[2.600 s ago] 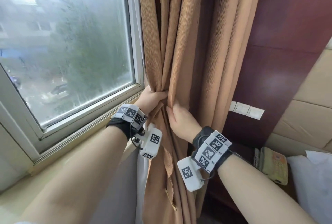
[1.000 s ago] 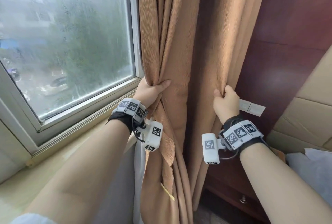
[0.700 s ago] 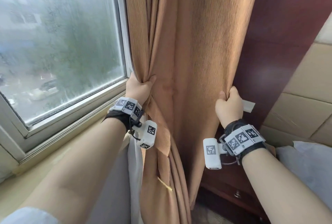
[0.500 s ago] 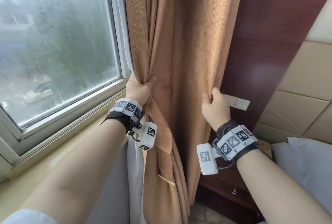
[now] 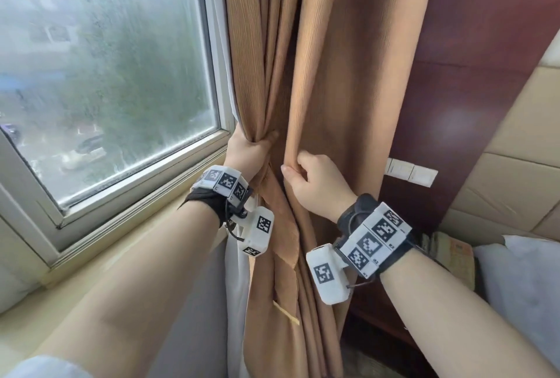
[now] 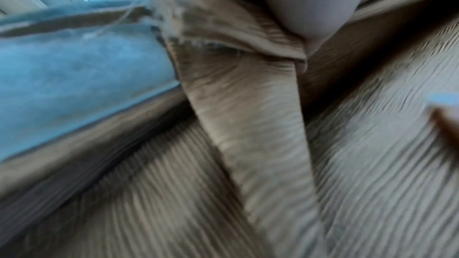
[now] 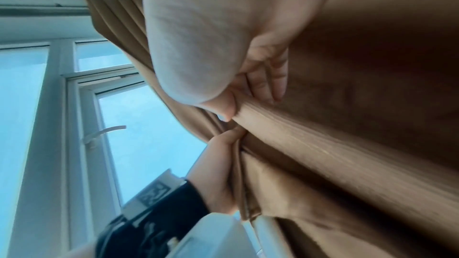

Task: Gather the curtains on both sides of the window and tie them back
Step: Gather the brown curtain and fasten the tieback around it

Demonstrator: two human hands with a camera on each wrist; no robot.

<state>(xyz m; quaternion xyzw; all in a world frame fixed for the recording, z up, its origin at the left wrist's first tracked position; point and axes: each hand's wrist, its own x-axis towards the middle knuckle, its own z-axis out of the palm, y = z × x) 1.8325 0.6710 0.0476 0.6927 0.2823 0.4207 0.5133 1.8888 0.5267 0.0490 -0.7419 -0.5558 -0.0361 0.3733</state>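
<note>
Fingers (image 5: 298, 165) curled, pinching curtain (image 5: 330, 74) fold

From my right wrist camera, the right hand (image 7: 198, 46) fills the top centre, its thumb and curled fingers (image 7: 270, 77) pinching a ribbed fold of the tan curtain (image 7: 347, 144). The curtain takes up everything from twelve o'clock round to five o'clock, running up to a pleated heading at eleven o'clock. Just below the pinch, toward six o'clock, I see the left hand (image 7: 218, 174) gripping a bunch of the same cloth, close to the right thumb. Its wrist carries a black strap with a white marker block (image 7: 154, 191) at seven o'clock. At nine o'clock stands the white window frame (image 7: 49, 125), its handle (image 7: 104, 132) toward the centre.
</note>
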